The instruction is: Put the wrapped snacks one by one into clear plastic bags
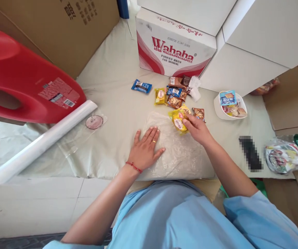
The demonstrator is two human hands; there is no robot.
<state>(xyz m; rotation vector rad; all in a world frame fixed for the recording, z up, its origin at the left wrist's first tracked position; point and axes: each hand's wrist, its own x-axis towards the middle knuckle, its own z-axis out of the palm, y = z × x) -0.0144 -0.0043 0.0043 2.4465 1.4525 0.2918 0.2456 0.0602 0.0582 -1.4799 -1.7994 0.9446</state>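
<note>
My left hand (145,148) lies flat, fingers apart, over the left edge of a clear plastic sheet or bag (174,155) spread on the cloth-covered table. At the sheet's upper edge, my right hand (196,128) grips a yellow-wrapped snack (178,121) between thumb and fingers. Just behind that hand lies a brown snack packet (199,113). Beyond is a loose cluster of packets, among them another yellow snack packet (160,96), a brown cookie packet (174,101) and a blue packet (174,91). One more blue packet (141,86) lies apart to the left.
A white bowl (217,110) of packets stands right, near a pixelated dark object (251,154). Behind are a Wahaha water carton (176,52) and white boxes (257,58). Left are a plastic film roll (42,141), a red jug (32,76) and a cardboard box (58,34).
</note>
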